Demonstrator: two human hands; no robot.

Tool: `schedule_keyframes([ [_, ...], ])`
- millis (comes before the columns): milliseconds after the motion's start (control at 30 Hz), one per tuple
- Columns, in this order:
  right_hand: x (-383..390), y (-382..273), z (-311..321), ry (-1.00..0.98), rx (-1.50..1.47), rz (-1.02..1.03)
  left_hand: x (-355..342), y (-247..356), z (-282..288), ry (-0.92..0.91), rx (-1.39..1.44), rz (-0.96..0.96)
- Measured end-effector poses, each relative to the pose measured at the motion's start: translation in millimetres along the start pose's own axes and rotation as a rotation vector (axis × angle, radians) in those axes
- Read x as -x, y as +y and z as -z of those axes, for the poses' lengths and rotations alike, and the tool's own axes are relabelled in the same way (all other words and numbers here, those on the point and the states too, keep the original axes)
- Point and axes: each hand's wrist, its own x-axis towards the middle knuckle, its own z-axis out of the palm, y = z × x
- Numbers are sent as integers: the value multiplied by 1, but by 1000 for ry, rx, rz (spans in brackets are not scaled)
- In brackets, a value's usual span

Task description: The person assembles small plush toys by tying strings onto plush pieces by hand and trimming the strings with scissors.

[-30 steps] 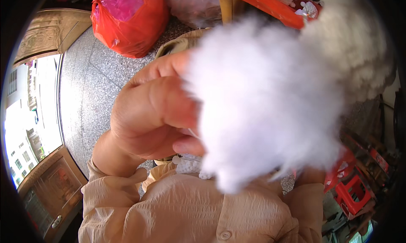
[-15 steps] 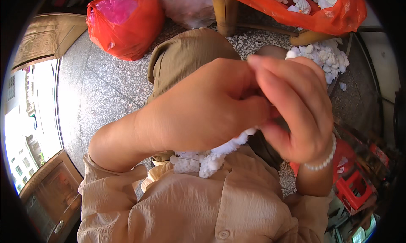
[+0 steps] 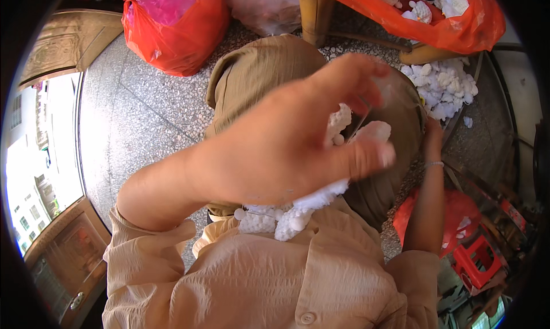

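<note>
My left hand [image 3: 269,157] is raised close to the camera, fingers curled and blurred. It grips a white fluffy piece strung with small white beads [image 3: 295,214], which hangs down against my beige shirt [image 3: 275,277]; more of the fluff shows between the fingers. My right hand [image 3: 432,135] is lowered beside my right knee, wrist wearing a thin bracelet. Its fingers lie behind the olive trouser leg [image 3: 258,77], so what they hold is hidden. A pile of white fluffy pieces [image 3: 444,88] lies on the floor just beyond that hand.
A red plastic bag [image 3: 172,25] and a clear bag [image 3: 258,5] stand on the speckled floor [image 3: 126,128] ahead. An orange bag of white pieces [image 3: 458,25] rests on a wooden stool [image 3: 315,14]. A red stool [image 3: 478,260] and a red bag [image 3: 452,214] are at lower right.
A big white fluff that filled the view a second ago is gone. The hands, joined half a second ago, have parted; my right hand dropped to the right knee.
</note>
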Motion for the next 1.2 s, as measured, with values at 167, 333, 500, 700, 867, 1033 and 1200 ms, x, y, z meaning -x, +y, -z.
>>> schedule_keyframes([
  [167, -3, -118, 31, 155, -404, 48, 21, -14, -26, 13, -752, -98],
  [333, 6, -253, 76, -83, -766, 477, 43, -8, -15, 111, -270, 87],
  [500, 15, -284, 73, -365, -674, 473, 57, -18, -13, 267, 264, 196],
  [700, 20, -306, 77, -274, -438, 654, 57, -19, -12, 370, 462, 164],
  [867, 31, -299, 74, -389, -708, 464, 54, -28, -6, 387, 801, 43],
  [1033, 43, -292, 92, -833, -1310, -194, 49, -19, -2, 445, 993, 205],
  [1200, 50, -286, 79, -1034, -1824, -627, 44, -11, 5, 196, 549, 367],
])
